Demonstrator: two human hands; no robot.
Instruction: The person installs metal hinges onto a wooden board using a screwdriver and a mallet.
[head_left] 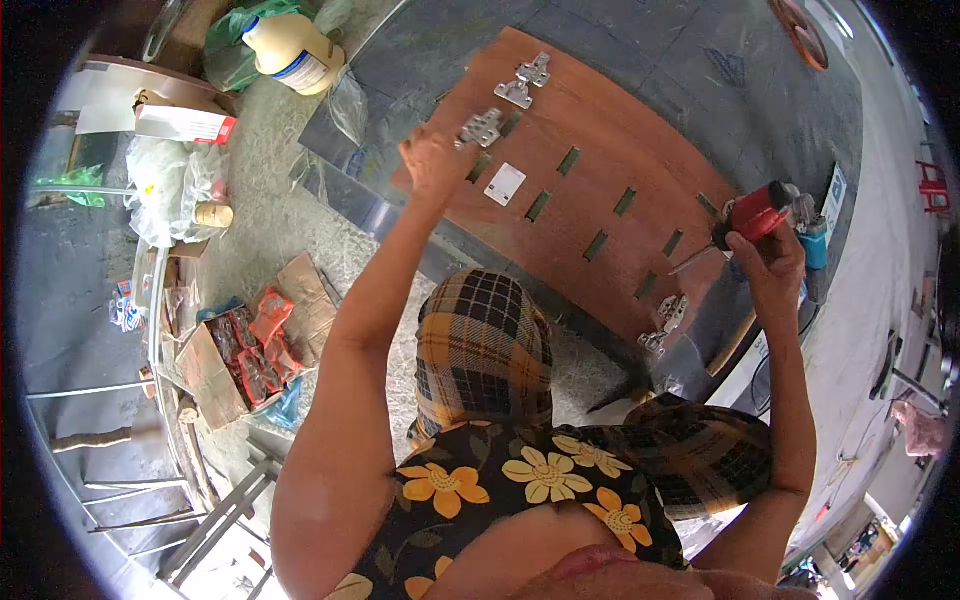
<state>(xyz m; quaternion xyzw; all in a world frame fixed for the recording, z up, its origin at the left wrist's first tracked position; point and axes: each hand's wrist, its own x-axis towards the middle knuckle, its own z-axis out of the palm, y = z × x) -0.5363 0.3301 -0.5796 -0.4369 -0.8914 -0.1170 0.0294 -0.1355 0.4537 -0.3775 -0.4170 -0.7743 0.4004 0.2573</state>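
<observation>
A reddish-brown wooden board (590, 215) with several rectangular slots lies on a dark surface. Over its left part, my left hand (433, 163) holds a metal hinge (480, 128) by its end. Another metal hinge (524, 81) rests at the board's upper edge, and one more (664, 325) lies at its lower right edge. A white square card (505, 184) sits between the slots. At the right, my right hand (768, 258) is closed around a red-handled screwdriver (755, 214), its thin shaft pointing down and left over the board.
A cream plastic jug (292, 55) stands at the upper left. An open cardboard box (215, 370) with red packets lies on the floor at left. Plastic bags (165, 185) and metal frames are beyond it. A turquoise object (814, 246) is just right of my right hand.
</observation>
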